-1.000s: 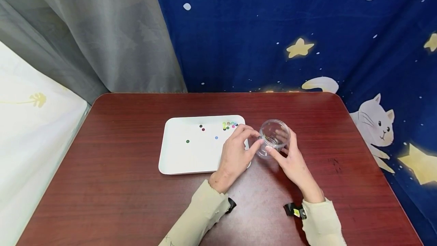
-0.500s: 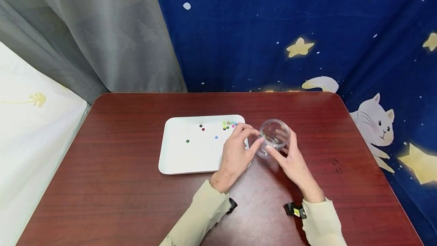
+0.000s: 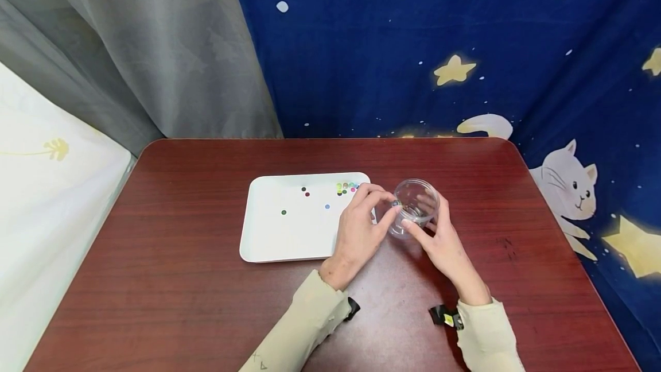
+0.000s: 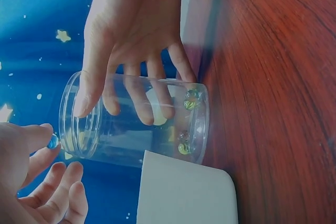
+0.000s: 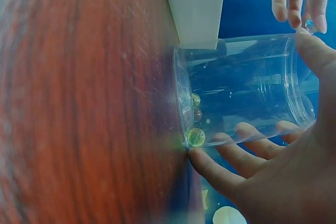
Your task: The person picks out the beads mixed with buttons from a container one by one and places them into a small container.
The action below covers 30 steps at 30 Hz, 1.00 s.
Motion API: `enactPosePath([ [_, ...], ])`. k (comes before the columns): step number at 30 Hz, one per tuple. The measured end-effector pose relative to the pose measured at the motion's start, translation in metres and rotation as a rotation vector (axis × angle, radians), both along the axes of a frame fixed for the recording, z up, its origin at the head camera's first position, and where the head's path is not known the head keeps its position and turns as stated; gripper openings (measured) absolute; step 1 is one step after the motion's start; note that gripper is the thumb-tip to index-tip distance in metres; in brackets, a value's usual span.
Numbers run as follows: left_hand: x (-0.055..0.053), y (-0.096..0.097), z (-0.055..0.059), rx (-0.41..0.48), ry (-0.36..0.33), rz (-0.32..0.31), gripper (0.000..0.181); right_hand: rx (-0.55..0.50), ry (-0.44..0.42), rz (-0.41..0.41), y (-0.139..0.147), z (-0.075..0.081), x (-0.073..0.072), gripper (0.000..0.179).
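Note:
My left hand [image 3: 356,231] pinches a small blue glass marble [image 4: 53,141] between thumb and forefinger, just beside the jar's rim. The other fingers of that hand are loosely curled. A clear, round plastic jar [image 4: 123,135] stands upright and uncovered on the table, right of the tray. My right hand [image 3: 445,240] holds it from the right, thumb at the rim and fingers along the far side. At the jar's bottom lie several marbles [image 5: 196,137], some with yellow-green swirls.
On the dark red wooden table [image 3: 181,217] lies a white rectangular tray [image 3: 289,243], its right edge close to the jar. A marble cluster [image 3: 344,189] sits in its far right corner. Other marbles are scattered, including a blue marble [image 3: 327,206] and a dark green marble [image 3: 284,212].
The left fingertips have shifted slightly right, towards the jar's rim, with the marble between them. The right hand and jar hold their place.

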<state>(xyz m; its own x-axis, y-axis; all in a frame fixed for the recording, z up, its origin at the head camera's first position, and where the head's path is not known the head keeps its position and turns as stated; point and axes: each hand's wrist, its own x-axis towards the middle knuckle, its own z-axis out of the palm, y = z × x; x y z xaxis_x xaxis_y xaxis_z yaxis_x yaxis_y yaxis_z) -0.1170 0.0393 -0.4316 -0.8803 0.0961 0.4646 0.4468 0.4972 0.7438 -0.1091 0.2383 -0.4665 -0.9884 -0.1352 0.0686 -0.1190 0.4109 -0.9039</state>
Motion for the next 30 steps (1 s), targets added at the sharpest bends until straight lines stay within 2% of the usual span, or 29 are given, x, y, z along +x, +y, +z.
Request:
enactPosePath([
  [13,-0.0011,0.0034,0.0021,-0.009,-0.012,-0.007,0.015,0.006,-0.002,-0.001,0.0006,-0.0002,-0.001,0.083],
  [20,-0.0022,0.0047,0.0027,0.017,-0.031,-0.037,0.016,-0.004,0.005,-0.001,0.0001,0.0007,-0.0016,0.083],
  [30,-0.0035,0.0066,0.0022,0.002,-0.05,-0.052,0.019,0.003,-0.007,-0.003,0.0002,0.0017,-0.0016,0.083],
])
